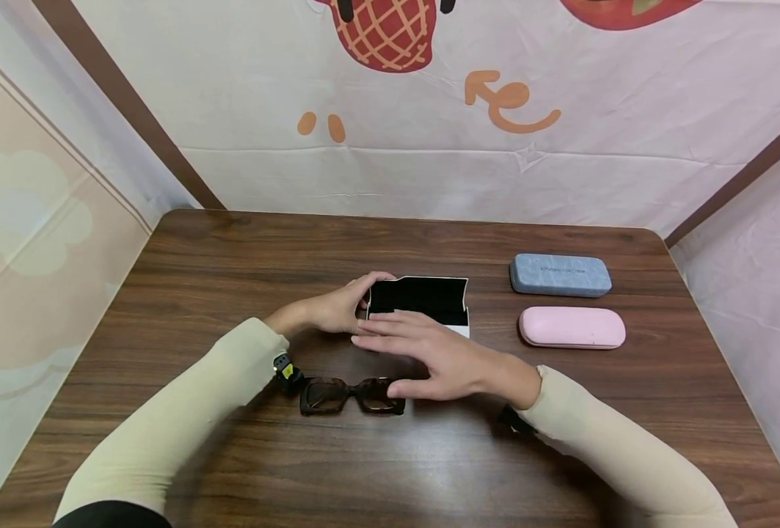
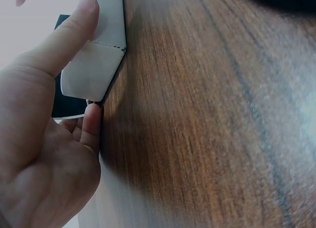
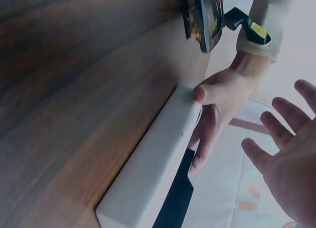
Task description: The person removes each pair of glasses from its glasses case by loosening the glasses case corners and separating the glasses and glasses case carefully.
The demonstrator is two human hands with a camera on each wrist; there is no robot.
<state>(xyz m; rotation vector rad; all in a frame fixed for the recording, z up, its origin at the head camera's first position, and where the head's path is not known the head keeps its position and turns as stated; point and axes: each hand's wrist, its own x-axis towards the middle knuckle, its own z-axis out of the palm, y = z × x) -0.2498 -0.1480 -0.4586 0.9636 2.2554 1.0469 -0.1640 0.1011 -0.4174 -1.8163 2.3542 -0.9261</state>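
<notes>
Left grip (image 1: 335, 306) on box (image 1: 417, 295), pink case (image 1: 571, 327) head-only

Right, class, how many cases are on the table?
3: an open white case held in the left hand, a blue case toward the right, and a pink case just below it in the head view.

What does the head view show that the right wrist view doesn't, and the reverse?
Only the head view shows the blue case and the pink case.
Only the right wrist view shows the thumb of the left hand against the open white case.
Both show that case, both hands (right hand), the glasses and the table.
</notes>
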